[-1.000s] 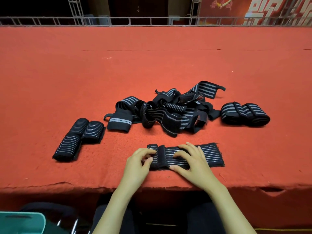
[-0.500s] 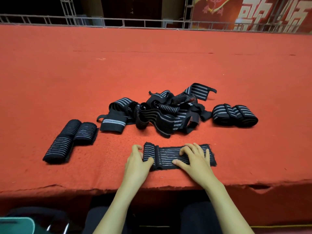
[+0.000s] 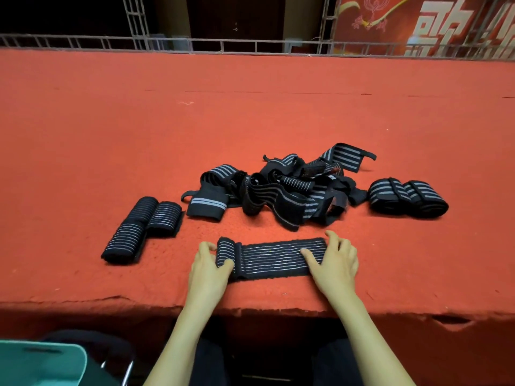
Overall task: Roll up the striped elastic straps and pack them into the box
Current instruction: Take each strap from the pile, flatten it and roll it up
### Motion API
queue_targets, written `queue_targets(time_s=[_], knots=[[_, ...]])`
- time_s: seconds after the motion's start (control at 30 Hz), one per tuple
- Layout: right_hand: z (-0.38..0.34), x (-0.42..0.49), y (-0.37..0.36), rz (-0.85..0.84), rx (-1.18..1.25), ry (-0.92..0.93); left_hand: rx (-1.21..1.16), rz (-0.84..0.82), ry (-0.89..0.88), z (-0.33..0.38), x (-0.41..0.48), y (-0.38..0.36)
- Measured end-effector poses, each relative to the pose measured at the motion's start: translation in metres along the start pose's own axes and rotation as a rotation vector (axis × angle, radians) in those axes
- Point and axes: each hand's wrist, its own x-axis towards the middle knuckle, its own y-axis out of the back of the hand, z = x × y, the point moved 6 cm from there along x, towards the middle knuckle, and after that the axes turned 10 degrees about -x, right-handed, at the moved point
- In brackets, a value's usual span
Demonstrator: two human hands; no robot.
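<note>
One strap (image 3: pixel 273 259) lies flat on the red cloth (image 3: pixel 250 107), just on my side of the pile (image 3: pixel 278 190) of loose tangled straps. Its left end is already wound into a small coil. On my feed the left hand (image 3: pixel 207 270) grips that coiled end, with the thumb on the near face and the fingers curled over the far side. The right hand (image 3: pixel 335 264) rests on the strap's other end. Its thumb lies along the stripes and its fingers are loosely bent at the far edge, pressing the strap to the cloth rather than pinching it.

Left of the pile, two thin-striped rolls (image 3: pixel 142 229) lie touching each other. Right of the pile, two broad-striped rolls (image 3: pixel 408 199) sit side by side, also touching. Well nearer than the pile and off to its left, below the cloth's ragged front edge, I see a corner of a teal box (image 3: pixel 39 363). Far beyond the pile a metal railing (image 3: pixel 250 47) runs along the back, with a red banner (image 3: pixel 446 23) behind it.
</note>
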Motion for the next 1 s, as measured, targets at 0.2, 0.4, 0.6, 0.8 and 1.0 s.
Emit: queue_targets(time_s=[0.2, 0.4, 0.6, 0.8, 1.0], knots=[[0.009, 0.003, 0.003, 0.056, 0.039, 0.003, 0.06, 0.075, -0.184, 0.021, -0.009, -0.002], [0.008, 0.003, 0.01, 0.073, 0.186, 0.019, 0.084, 0.072, -0.231, 0.036, -0.02, -0.008], [0.021, 0.002, 0.018, 0.11, 0.167, 0.004, 0.116, 0.076, -0.247, 0.041, -0.022, -0.013], [0.024, 0.001, 0.012, 0.079, 0.13, 0.008, 0.183, 0.061, -0.451, 0.049, -0.03, -0.031], [0.028, 0.0, 0.011, 0.114, 0.132, 0.009, 0.118, -0.074, -0.549, 0.053, -0.036, -0.047]])
